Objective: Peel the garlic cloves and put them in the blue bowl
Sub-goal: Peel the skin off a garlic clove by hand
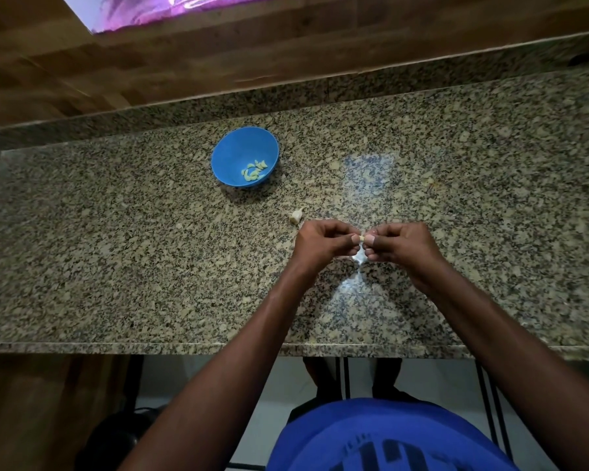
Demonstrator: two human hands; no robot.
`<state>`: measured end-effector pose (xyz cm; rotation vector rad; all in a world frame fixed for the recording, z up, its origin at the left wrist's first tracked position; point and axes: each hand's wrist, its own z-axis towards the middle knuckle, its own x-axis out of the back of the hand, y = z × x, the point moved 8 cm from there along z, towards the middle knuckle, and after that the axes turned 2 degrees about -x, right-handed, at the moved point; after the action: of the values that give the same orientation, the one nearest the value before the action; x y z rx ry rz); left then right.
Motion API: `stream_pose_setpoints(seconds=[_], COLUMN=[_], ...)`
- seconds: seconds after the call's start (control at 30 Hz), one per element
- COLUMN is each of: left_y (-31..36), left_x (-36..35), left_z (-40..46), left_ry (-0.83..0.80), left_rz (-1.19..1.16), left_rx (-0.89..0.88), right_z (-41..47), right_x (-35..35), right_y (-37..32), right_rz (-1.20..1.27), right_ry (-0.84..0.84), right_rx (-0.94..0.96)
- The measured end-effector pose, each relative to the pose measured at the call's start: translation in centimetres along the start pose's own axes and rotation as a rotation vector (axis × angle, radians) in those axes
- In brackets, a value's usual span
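Granite counter [150,266] — wood wall [116,62] (behind).

Looks like a home kitchen. Speckled granite worktop [150,249] with a raised granite lip along its far edge, and wood-grain panelling [150,56] behind that lip. On the worktop, a blue bowl [230,154] holding peeled garlic cloves [254,171]; nearer than the bowl and a little to its right, one unpeeled clove [296,215] lying on the stone. Below the worktop's near edge, pale floor tiles [279,385] and thin dark metal legs [346,375]. Beyond the panelling, a bright purple-lit patch [170,8], too blurred to identify.
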<state>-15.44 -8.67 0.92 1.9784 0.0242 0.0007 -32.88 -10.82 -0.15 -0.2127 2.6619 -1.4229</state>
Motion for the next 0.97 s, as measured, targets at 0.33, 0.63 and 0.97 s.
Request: stream_pose_setpoints(seconds=[0.33, 0.63, 0.97], left_y=[0.6, 0.3, -0.7], left_x=[-0.3, -0.8, -0.7], left_z=[0.0, -0.1, -0.1], left_ry=[-0.043, -0.070, 0.079], left_rz=[-0.055, -0.178, -0.141], left_rx=[-0.078, -0.053, -0.017], right_z=[-1.0, -1.9, -0.3], right_x=[-1.9, -2.8, -0.9], right_y=[1.8, 1.4, 1.2], right_rz=[0.602, 0.725, 0.273], right_ry=[-0.174, -0.280, -0.041], right_rx=[-0.487, -0.539, -0.303])
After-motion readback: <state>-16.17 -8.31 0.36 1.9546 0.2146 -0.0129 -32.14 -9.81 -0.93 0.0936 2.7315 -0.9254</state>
